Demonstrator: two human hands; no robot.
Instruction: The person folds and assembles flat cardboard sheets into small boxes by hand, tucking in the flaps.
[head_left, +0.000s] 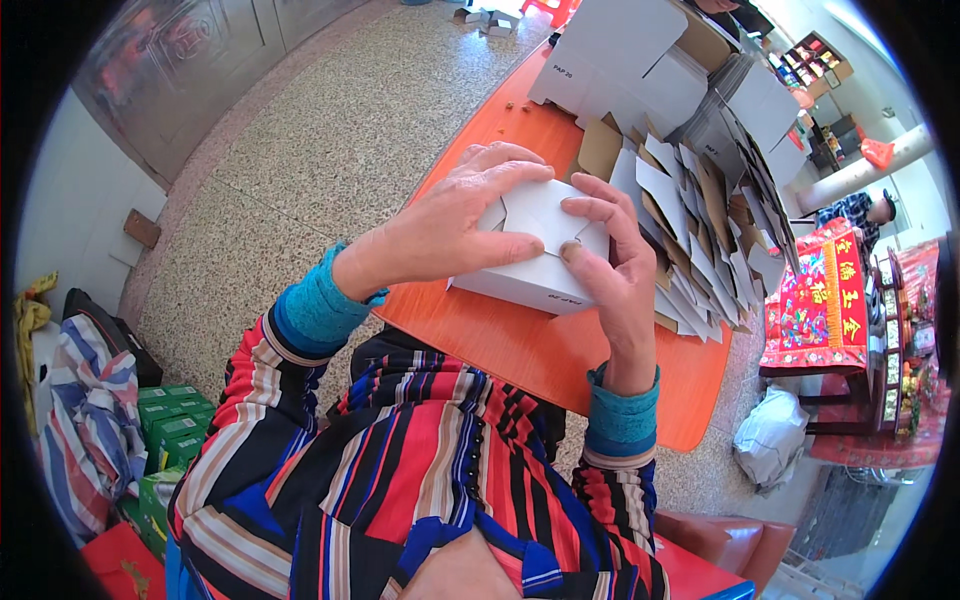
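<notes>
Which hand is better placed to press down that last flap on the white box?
Right hand, probably: its fingers already rest on the flap seam of the white box, while the left hand grips the box's side.

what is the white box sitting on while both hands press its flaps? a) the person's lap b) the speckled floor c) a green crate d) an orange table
d: the small white box, with the left hand and right hand on it, rests on the orange table, beside a fanned stack of flat box blanks.
</notes>
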